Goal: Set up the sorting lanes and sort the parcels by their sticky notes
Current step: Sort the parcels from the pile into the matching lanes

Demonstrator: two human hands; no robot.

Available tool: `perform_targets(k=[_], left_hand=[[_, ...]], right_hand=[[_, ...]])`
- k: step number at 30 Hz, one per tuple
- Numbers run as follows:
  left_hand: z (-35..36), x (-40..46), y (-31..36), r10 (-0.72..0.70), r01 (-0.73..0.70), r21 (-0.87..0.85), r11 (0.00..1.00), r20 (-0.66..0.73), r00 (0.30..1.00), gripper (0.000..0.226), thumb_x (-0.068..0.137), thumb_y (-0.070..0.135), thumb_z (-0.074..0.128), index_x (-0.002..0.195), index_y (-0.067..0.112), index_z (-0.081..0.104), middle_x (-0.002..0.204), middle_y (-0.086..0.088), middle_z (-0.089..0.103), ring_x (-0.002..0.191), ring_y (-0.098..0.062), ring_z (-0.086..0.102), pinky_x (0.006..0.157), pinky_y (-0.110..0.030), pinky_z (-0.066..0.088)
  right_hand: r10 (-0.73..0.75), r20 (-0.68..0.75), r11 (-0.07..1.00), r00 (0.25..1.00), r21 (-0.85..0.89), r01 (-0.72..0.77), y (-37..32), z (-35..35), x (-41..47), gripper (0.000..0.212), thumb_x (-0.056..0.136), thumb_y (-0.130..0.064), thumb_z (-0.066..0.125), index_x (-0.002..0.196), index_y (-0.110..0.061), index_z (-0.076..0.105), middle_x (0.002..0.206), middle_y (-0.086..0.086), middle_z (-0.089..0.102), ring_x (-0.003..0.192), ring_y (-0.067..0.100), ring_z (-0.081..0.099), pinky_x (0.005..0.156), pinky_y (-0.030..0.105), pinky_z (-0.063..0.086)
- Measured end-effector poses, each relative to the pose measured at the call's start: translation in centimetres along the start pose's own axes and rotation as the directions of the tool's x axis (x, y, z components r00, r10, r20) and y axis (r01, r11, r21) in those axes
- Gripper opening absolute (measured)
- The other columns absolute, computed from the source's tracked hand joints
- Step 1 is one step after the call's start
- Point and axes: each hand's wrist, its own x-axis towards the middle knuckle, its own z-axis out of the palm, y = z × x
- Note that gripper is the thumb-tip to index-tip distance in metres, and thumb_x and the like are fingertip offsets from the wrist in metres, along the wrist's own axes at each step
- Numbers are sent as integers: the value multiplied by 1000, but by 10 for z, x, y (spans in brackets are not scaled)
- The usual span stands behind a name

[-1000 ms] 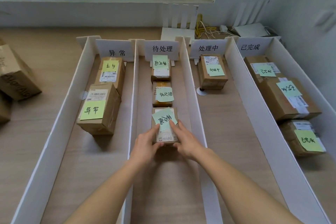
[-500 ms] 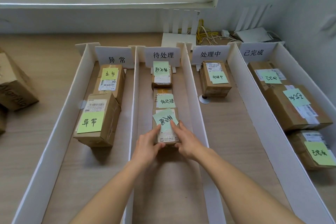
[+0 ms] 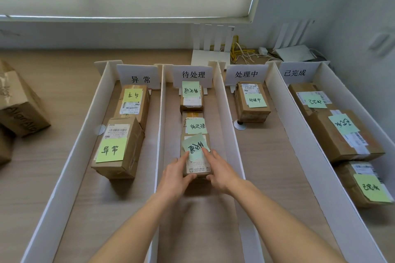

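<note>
While both forearms reach in from 6 o'clock, the left hand (image 3: pixel 174 174) and right hand (image 3: pixel 220 170) hold the nearest parcel (image 3: pixel 195 165) in the second lane from the left, the lane marked by the sign 待处理 (image 3: pixel 193 74). The left hand's fingers curl round the parcel's near-left corner; the right hand's fingers lie along its right edge, with one fingertip touching the green sticky note (image 3: pixel 194 147) on top. The parcel rests on the tabletop (image 3: pixel 271 168) between two white dividers (image 3: pixel 229 126).

Directly beyond it, toward 12 o'clock, a second small parcel (image 3: pixel 193 123) touches its far end, and a third (image 3: pixel 191 100) stands just beyond that, below the sign. Each carries a green note.

At 10 o'clock, the lane marked 异常 (image 3: pixel 140 79) holds two parcels: a nearer one (image 3: pixel 118 149) with a yellow-green note and a farther one (image 3: pixel 133 102), the two touching.

At 1 o'clock, the lane marked 处理中 (image 3: pixel 246 73) holds one parcel (image 3: pixel 252 102) at its far end.

At 2 to 3 o'clock, the lane marked 已完成 (image 3: pixel 294 72) holds three parcels in a row: nearest (image 3: pixel 367 186), middle (image 3: pixel 342 136), farthest (image 3: pixel 307 96).

At 9 o'clock, outside the lanes, stand loose brown cartons (image 3: pixel 19 102). At 12 o'clock, beyond the signs, a white router (image 3: pixel 211 49) and yellow cables (image 3: pixel 241 51) lie against the wall.
</note>
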Motion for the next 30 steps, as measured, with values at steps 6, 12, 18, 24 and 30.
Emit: perform_targets(k=[6,12,18,24,30], left_hand=[[-51,-27,28,40,-35,97,995,-50,998,78,90,44,66,154,31,24,157,1,33,144,-21,30,115,-40,30],[-157,-87,72,158,-87,357,930,-176,972,72,93,54,55,154,34,23,163,5,20,147,-16,25,115,-37,31],[-267,-180,109,174,4,447,895,-356,918,74,92,62,50,155,36,20,163,7,17,146,-14,28,109,-37,38],[-369,-285,106,135,136,443,886,-527,839,74,92,62,49,155,34,21,163,5,20,146,-18,29,110,-37,35],[-469,-400,48,39,292,346,892,-702,711,74,91,63,52,154,34,26,161,8,25,145,-17,30,111,-39,35]], right_hand=[[1,-16,993,1000,-115,-3,-27,-46,-43,81,101,-13,55,162,-28,5,169,2,4,149,33,28,119,43,31],[-165,-122,942,979,-312,120,-107,-125,-96,72,103,-32,54,162,-30,12,169,-3,10,152,25,25,117,46,34],[-344,-164,836,924,-502,222,-205,-189,-170,71,100,-44,53,160,-36,15,168,-7,18,150,25,29,117,48,35],[-515,-151,723,844,-605,333,-325,-210,-233,69,99,-48,53,159,-38,20,166,-9,23,147,24,36,113,43,40],[-682,-136,617,719,-635,465,-466,-197,-286,67,99,-47,53,158,-41,22,166,-14,21,148,19,33,113,37,37]])
